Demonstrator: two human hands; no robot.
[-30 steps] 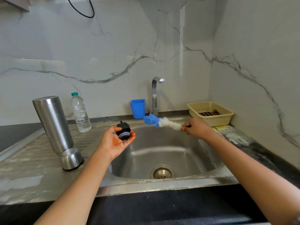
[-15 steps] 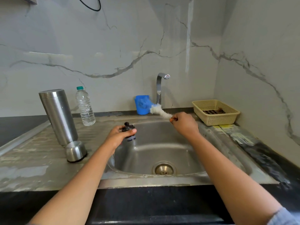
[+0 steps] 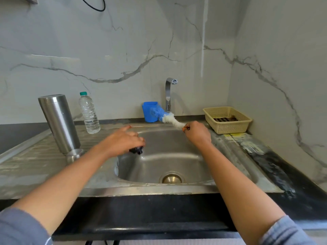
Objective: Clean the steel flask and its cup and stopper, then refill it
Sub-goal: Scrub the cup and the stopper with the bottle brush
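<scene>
My left hand hangs palm-down over the left edge of the sink, its fingers curled around the black stopper. Only the stopper's lower end shows, poking out from under the hand at about 5 o'clock. The forefinger sticks out straighter than the rest, and I cannot see how the thumb sits. At 3 o'clock from it, across the basin, my right hand is closed in a fist around the handle of the bottle brush, with a bit of orange showing at the knuckles. The brush runs up toward 10 o'clock from that fist, white bristles first and then a blue tip that overlaps the blue tub by the wall. The tap rises just behind the brush, at 11 o'clock from the right hand. Out at 9 o'clock from the left hand the steel flask stands on the draining board, open at the top, and its cup lies at its foot, touching or nearly touching it. A clear water bottle with a green cap stands behind, at 10 o'clock. The drain sits at 7 o'clock from the right hand, and a cream basket sits on the counter at 2 o'clock.
</scene>
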